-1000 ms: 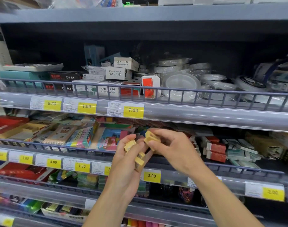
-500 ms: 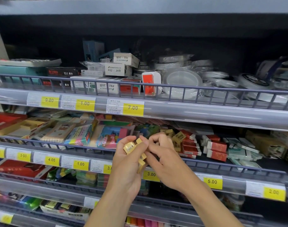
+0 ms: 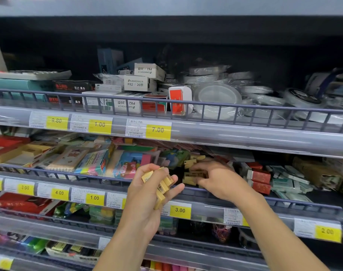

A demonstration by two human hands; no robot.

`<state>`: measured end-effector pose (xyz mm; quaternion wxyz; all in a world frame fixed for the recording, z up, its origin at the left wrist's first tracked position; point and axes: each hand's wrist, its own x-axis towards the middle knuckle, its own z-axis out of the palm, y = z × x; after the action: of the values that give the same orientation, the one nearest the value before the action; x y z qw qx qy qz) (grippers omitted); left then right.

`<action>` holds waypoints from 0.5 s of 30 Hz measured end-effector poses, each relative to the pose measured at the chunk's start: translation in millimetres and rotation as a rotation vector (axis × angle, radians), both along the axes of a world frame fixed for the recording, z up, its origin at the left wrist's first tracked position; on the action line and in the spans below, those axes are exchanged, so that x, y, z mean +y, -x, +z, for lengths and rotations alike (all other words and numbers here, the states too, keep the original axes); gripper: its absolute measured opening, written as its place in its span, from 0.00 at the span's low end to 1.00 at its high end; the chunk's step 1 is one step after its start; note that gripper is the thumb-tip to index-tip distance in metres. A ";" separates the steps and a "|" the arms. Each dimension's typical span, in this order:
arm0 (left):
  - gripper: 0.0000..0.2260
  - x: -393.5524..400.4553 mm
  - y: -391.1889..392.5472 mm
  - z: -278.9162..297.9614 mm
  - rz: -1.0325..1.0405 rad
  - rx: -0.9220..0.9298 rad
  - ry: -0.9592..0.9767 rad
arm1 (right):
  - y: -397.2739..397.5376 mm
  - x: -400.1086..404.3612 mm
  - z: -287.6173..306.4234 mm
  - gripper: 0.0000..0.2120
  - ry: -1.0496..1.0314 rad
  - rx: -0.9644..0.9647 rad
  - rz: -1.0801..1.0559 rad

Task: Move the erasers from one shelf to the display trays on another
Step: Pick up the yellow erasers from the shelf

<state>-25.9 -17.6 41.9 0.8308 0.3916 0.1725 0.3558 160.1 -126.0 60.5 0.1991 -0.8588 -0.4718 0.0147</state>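
Right hand fingertips hidden among erasers; eraser print unreadable

I'm looking at a shop, a stationery aisle by the stock. Grey metal shelves run in tiers, each with a wire rail along the front and a clear strip holding yellow price tags reading 9.80, 1.00, 7.00, 3.00 and so on, with barcode labels beside them. On the top tier I see boxed notepads, a calculator and rolls of tape. Below sit packs of sticky notes and boxed erasers, many of each kind.
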 end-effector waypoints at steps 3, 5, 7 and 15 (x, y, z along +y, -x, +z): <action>0.07 0.5 0.9 0.9 -0.009 -0.001 0.008 | -3.7 8.0 5.6 0.23 0.101 0.017 0.031; 0.07 0.2 1.2 1.7 -0.015 -0.002 0.010 | -4.7 13.4 8.9 0.24 0.149 -0.004 0.065; 0.07 -0.1 1.3 2.4 -0.019 -0.006 0.012 | -5.0 20.1 10.8 0.25 0.186 -0.034 0.122; 0.08 2.3 1.7 -0.4 -0.034 -0.043 0.008 | -7.9 35.4 9.0 0.18 0.225 -0.039 0.168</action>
<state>-27.6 -15.3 41.5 0.8418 0.3837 0.1493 0.3490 168.0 -90.6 69.5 0.0902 -0.8334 -0.5411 0.0675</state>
